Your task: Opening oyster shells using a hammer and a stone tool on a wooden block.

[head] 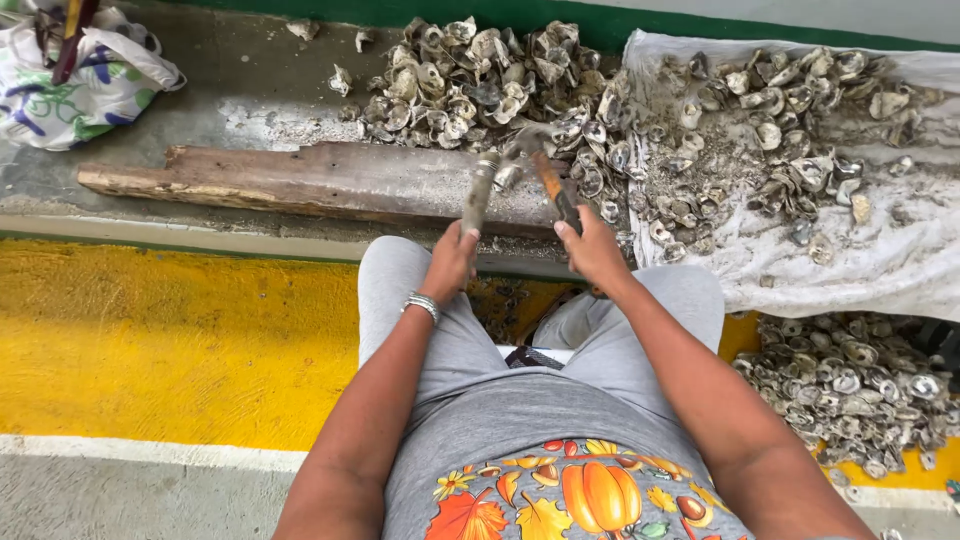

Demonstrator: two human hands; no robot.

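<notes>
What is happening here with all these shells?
A seated person is working on oysters at a wooden plank. The left hand grips a long tool, and the right hand grips a knife with an orange handle. Both tools point at a shell at the plank's edge. A shell pile lies behind it, more shells lie on a white cloth to the right, and another heap sits by the right knee.

Motion-blurred: tool heads (515, 150) above plank, can't tell what's struck. Patterned bag (75, 75) cut off at far-left edge w/ top. Shell heap (860, 385) near right runs off frame. Item btwn knees (530, 355) mostly hidden.
</notes>
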